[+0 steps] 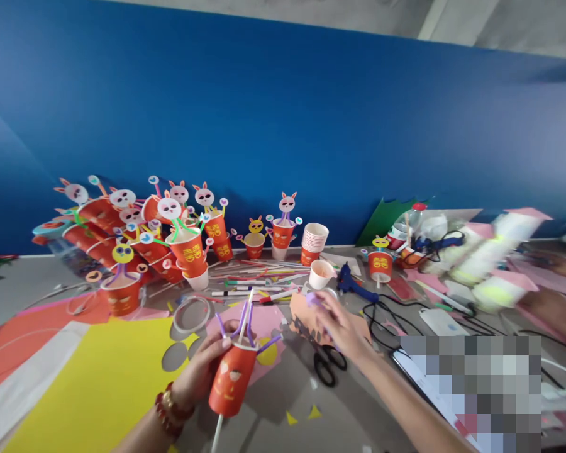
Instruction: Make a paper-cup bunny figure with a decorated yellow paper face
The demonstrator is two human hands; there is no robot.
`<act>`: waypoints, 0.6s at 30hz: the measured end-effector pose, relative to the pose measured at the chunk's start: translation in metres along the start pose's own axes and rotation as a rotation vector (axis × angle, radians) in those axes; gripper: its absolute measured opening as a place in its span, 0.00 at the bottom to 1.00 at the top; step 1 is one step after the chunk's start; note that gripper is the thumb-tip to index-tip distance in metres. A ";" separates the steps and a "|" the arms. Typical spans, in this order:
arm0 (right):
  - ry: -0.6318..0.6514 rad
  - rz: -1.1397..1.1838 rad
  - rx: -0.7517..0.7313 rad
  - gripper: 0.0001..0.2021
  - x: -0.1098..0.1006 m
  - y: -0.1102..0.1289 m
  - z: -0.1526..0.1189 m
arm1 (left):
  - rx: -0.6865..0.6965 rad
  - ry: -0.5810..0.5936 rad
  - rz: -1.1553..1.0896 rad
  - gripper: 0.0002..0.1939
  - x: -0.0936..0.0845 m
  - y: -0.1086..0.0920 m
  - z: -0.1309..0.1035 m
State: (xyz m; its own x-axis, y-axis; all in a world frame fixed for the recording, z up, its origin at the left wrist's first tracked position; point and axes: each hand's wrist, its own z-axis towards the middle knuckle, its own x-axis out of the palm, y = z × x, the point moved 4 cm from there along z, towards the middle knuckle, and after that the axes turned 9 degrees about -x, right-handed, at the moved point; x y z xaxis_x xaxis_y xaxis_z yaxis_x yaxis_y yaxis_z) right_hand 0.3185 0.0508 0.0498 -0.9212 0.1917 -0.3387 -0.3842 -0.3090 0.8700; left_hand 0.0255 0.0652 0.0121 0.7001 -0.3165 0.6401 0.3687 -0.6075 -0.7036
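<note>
My left hand (200, 365) is wrapped round a red paper cup (231, 380) with gold print. Bent purple straws (249, 324) stick up and out from its rim, and a white stick passes through the cup and out below. Over the peach paper (302, 307), my right hand (334, 324) pinches a small lilac piece (314, 299) whose kind I cannot make out. Black-handled scissors (327, 363) lie on the table just below that hand. Pink paper and a yellow disc (266, 353) lie behind the held cup.
Finished cup figures with rabbit faces (168, 207) crowd the back left. Stacked paper cups (314, 236), loose straws and a blue glue gun (353, 283) stand or lie centrally. Yellow paper (89, 377) covers the left. Cables, a phone (441, 322) and another person's arms (547, 299) are at right.
</note>
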 end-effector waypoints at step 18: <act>0.350 -0.365 -0.087 0.27 0.017 0.014 0.011 | 0.032 0.110 0.095 0.18 0.010 0.004 -0.005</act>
State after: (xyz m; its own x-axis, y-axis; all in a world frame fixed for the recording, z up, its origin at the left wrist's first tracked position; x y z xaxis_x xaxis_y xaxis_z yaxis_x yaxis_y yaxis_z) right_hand 0.2983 0.0599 0.0605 -0.6855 -0.0172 -0.7278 -0.6750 -0.3596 0.6443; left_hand 0.0305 0.0560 0.0177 0.6618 -0.4507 0.5991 0.3244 -0.5482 -0.7709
